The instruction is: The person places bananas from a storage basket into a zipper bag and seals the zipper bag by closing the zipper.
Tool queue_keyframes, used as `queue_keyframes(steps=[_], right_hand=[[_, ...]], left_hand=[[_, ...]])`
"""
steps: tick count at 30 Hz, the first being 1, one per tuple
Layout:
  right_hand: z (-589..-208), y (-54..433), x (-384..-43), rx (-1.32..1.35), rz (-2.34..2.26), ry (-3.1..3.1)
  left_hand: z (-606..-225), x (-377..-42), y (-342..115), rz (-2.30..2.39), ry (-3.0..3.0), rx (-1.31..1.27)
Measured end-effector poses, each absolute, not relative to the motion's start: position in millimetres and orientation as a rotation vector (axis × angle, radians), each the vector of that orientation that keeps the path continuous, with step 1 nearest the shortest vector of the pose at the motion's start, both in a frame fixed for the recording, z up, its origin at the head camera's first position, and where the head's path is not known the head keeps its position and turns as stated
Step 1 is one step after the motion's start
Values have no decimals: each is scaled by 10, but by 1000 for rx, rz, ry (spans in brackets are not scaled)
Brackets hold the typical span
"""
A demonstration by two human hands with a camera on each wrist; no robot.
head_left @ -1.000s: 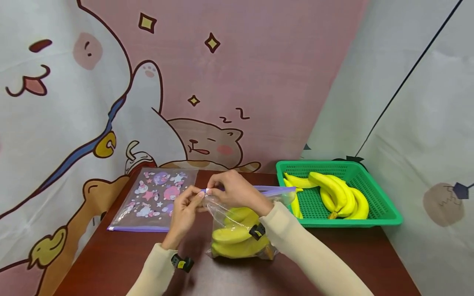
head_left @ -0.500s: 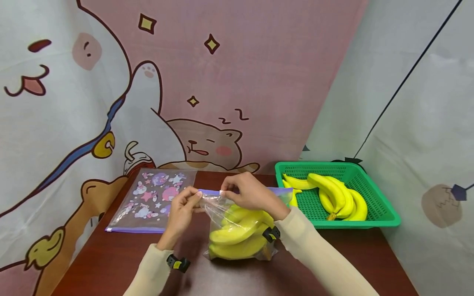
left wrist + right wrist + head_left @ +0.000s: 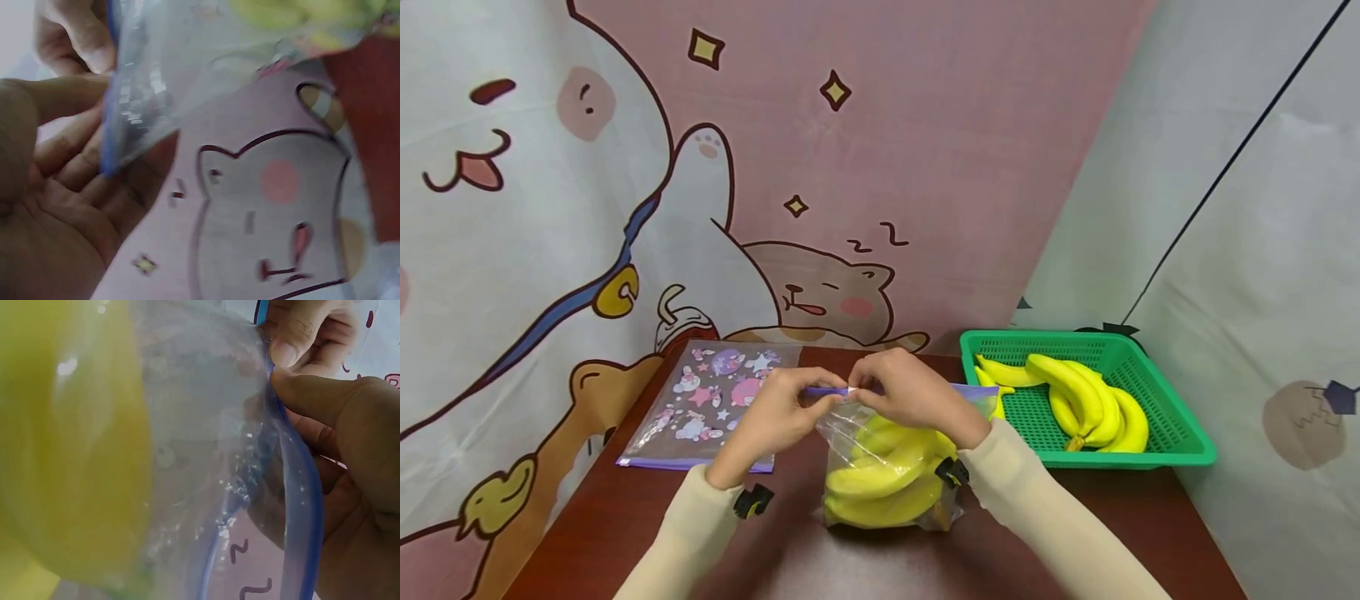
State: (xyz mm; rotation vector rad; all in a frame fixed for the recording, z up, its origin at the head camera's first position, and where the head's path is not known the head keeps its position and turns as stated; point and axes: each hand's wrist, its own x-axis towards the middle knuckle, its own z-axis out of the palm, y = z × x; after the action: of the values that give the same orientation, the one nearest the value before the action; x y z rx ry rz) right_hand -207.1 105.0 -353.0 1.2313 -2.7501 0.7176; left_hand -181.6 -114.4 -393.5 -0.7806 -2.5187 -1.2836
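A clear zip bag [image 3: 850,433] with a purple zip edge stands on the table with yellow bananas [image 3: 883,479] inside. My left hand [image 3: 786,408] pinches the purple edge near its left end, thumb in front and fingers behind. Close beside it, my right hand [image 3: 906,392] pinches the same edge at the small white slider [image 3: 852,392]. The two thumbs nearly meet in the right wrist view. To the right of my right hand, the zip edge [image 3: 309,506] bows apart from the other side of the bag's mouth.
A flat printed zip bag [image 3: 700,408] with a purple edge lies at the left of the table [image 3: 790,558]. At the right is a green basket [image 3: 1187,442] holding several bananas [image 3: 1093,400]. A cartoon-printed cloth [image 3: 955,167] hangs behind.
My right hand, with the slider, has shifted right along the zip edge. The left hand has followed, moving in from the edge's left end to just beside the right.
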Motion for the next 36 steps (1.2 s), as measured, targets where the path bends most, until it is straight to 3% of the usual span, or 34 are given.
queue_keyframes(steps=[8, 36], right_hand=[[-3559, 1049, -2053, 1277, 716, -2648], [-3639, 1292, -2028, 1186, 773, -2597]], left_hand=[[-3747, -1746, -1035, -856, -2464, -836], [-3857, -1810, -1066, -931, -2372, -781]])
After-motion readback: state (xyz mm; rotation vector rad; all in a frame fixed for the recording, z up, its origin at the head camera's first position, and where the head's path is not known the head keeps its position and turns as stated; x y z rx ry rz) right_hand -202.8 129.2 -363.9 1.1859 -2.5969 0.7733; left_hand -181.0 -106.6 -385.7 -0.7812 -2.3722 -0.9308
